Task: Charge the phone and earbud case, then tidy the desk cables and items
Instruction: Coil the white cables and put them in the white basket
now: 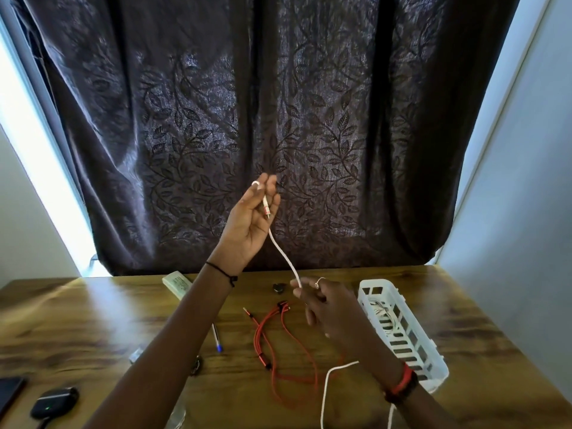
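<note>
White cable point(284, 258) between hands; left point(250, 224) above right point(328, 305)

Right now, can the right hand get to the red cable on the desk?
Probably yes. The red cable lies in the open on the desk, close beside the right hand. That hand pinches the white cable, though, so it would have to let go first.

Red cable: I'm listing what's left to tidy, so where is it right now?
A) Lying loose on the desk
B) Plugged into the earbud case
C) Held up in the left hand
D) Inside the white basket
A: the red cable sprawls on the desk, outside the white basket, while the left hand and right hand pinch a white cable instead.
</note>
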`<state>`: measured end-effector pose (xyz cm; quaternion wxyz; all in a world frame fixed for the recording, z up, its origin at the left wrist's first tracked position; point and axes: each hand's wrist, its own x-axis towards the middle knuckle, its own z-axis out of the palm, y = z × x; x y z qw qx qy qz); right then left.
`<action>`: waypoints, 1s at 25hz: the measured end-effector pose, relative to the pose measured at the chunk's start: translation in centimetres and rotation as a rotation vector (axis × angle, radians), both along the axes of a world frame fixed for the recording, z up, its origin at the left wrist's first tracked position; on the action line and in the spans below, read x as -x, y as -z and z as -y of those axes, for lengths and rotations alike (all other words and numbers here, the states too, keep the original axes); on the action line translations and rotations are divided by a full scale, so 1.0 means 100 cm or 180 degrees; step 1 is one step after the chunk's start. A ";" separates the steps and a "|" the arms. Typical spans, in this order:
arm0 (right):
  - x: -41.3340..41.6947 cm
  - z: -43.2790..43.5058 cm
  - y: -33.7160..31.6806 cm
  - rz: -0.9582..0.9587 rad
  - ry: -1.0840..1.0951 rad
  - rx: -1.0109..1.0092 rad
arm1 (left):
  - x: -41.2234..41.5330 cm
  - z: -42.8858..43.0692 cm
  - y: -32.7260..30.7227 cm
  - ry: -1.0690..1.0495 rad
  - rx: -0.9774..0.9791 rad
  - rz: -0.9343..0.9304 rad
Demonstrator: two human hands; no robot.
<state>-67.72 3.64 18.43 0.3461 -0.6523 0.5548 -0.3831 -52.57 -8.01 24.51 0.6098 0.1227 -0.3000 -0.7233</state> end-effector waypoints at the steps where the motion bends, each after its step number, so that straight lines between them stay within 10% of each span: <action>1: 0.001 -0.006 -0.005 -0.0215 0.0032 0.0065 | 0.000 0.001 0.004 -0.0136 0.0091 0.0392; 12: 0.039 0.013 -0.075 -0.0476 0.0419 0.1123 | 0.006 -0.027 0.009 -0.0321 0.1982 0.3815; 25: 0.018 0.046 -0.068 0.1042 0.0372 0.1006 | 0.005 -0.044 0.022 0.1273 0.0531 0.1268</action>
